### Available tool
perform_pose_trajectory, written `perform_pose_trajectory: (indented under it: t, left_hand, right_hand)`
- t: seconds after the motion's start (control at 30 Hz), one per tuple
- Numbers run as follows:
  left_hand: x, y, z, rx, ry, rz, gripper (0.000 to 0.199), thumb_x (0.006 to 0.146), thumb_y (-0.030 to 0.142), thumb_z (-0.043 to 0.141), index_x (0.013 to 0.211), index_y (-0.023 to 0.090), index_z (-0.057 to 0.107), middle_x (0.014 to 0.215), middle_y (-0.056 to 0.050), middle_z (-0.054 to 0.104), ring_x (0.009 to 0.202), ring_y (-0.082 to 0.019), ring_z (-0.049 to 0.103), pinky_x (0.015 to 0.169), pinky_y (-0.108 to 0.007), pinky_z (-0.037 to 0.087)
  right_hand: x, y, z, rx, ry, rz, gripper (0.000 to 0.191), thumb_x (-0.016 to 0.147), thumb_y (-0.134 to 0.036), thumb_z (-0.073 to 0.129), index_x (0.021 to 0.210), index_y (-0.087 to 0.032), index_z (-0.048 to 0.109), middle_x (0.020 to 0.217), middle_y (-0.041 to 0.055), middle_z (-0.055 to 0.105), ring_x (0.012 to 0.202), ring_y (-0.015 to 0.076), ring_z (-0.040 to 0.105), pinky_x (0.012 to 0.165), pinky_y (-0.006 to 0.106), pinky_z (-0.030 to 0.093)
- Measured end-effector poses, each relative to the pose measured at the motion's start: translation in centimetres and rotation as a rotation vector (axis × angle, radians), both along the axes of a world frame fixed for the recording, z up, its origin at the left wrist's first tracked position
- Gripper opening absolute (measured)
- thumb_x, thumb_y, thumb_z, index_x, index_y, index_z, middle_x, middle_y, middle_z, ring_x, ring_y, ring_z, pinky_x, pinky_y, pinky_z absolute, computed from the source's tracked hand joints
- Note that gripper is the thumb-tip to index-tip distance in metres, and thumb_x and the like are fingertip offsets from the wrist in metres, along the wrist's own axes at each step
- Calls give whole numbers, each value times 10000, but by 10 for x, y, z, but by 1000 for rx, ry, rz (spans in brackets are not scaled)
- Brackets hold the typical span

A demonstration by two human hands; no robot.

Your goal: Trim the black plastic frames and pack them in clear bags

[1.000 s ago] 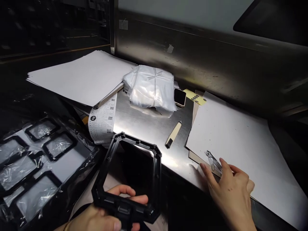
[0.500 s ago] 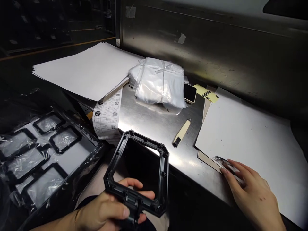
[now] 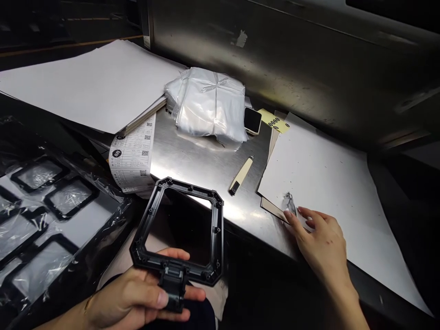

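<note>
A black octagonal plastic frame [image 3: 217,229] is held up near the bottom centre. My left hand [image 3: 137,293] grips it by the block at its lower edge, thumb in front and fingers behind. At the right, my right hand [image 3: 314,227] is over the near edge of a large white sheet [image 3: 323,169], with a small metal clipper-like tool [image 3: 290,201] at its thumb and fingertips. The tool points away from me, and part of it is hidden by the fingers. Dark specks lie on the sheet.
A cream-handled cutter [image 3: 241,175], a phone [image 3: 252,120], yellow labels [image 3: 275,121] and tied plastic bags [image 3: 213,105] lie on the metal table [image 3: 195,165]. White sheets [image 3: 92,87] are stacked left. Below them, several wrapped black frames [image 3: 70,197] sit in a plastic-lined container.
The whole view has shifted, with table items now farther left and slightly higher. The metal tool has turned to point more away from me in my right hand. My left hand keeps its grip.
</note>
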State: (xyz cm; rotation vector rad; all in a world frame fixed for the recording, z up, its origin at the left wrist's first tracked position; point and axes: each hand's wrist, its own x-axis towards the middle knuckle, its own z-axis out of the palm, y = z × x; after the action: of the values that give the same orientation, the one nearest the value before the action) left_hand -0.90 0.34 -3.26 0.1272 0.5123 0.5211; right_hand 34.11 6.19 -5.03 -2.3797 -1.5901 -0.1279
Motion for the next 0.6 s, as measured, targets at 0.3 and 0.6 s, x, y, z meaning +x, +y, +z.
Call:
perform_pose_trajectory:
  t: [0.3,0.6]
  left_hand:
    - [-1,-3,1,-47,114,-32,402,702,102,628,1080,229,576,1080,-81,667,1116,-203,535,931,-352,380]
    - [0,-5,1,104,127,-55,412,707,138,651,1085,275,560,1105,-27,651,1108,-216,538,924,-381,383]
  right_hand:
    - [-18,10,8,-73,-79,-61,318,823,-404,508,1015,-153,541,1007,52,563,891,168,553,754,373,465]
    - [-16,10,2,-10,-84,-53,278,811,-336,542,1017,-150,539,1016,52,557,924,180,542,773,387,461]
